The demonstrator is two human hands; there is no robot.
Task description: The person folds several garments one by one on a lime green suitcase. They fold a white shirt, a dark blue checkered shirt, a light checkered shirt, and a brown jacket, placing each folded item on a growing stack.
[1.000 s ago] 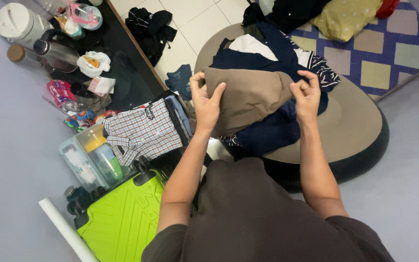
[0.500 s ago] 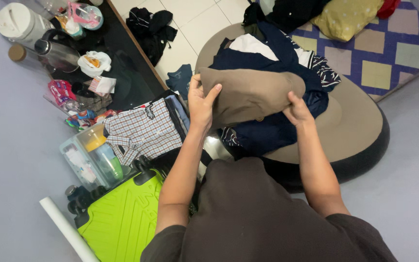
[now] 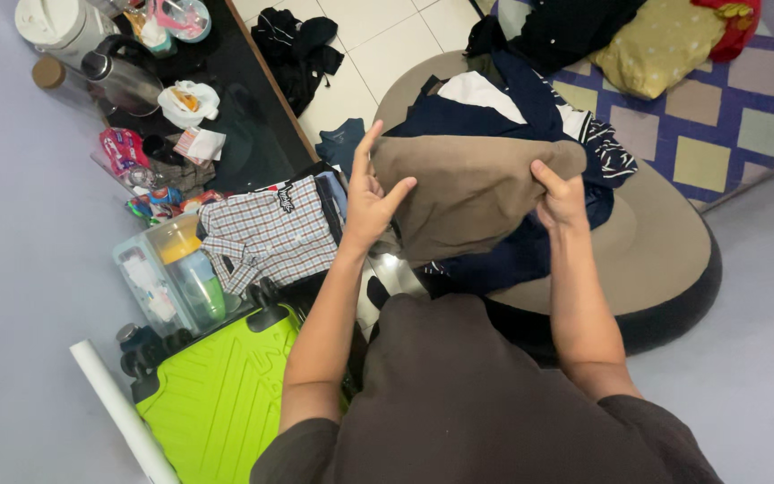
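Overhead, both hands hold a folded brown garment [image 3: 472, 193] above the clothes pile [image 3: 512, 116]: left hand [image 3: 371, 202] loosely, fingers spread at one edge; right hand [image 3: 562, 199] pinching the other. That loose left side could let the fold slump open.

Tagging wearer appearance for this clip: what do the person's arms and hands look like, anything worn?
Both arms are bare from above the elbow down. Short sleeves of a dark brown T-shirt end at the upper arms. Left hand and right hand show no gloves, watch or rings.
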